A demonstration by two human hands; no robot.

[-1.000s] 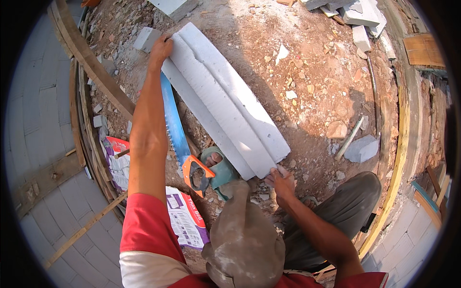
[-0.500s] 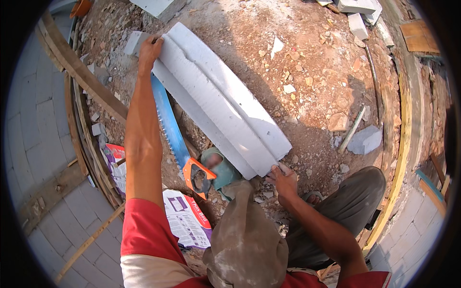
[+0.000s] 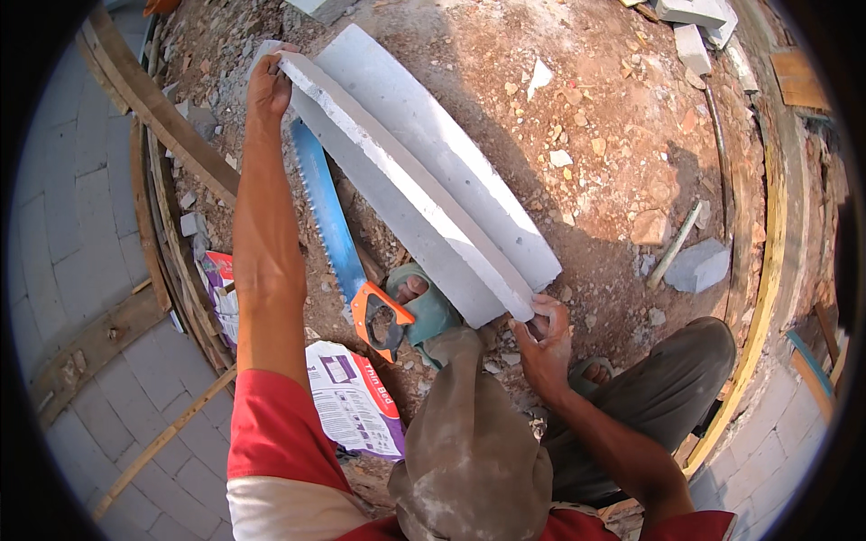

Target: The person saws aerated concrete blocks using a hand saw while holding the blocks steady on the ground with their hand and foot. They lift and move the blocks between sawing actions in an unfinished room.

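Observation:
A long, thin white slab of lightweight concrete (image 3: 406, 194) is tilted up, its rough edge facing me. My left hand (image 3: 271, 83) grips its far end, fingers wrapped over the corner. At the near end, my right hand (image 3: 546, 343) pinches the corner between thumb and fingers. Along its right side lies another pale concrete slab (image 3: 460, 153), flat and close against it. Whether the two touch underneath is hidden. A handsaw with a blue blade (image 3: 327, 207) and orange-black handle (image 3: 379, 320) lies left of the slabs, beside my sandalled foot (image 3: 419, 302).
A printed paper bag (image 3: 356, 397) lies below the saw. Wooden planks (image 3: 158, 113) lean at the left near a block wall (image 3: 81, 225). Broken concrete pieces (image 3: 699, 264) and a stick (image 3: 675, 243) rest on stony ground at right. More blocks (image 3: 690, 45) sit far right.
The thin slab has been tipped up on its edge, showing more of the neighbouring slab's face. My left hand has shifted slightly up and left, and my right hand slightly right.

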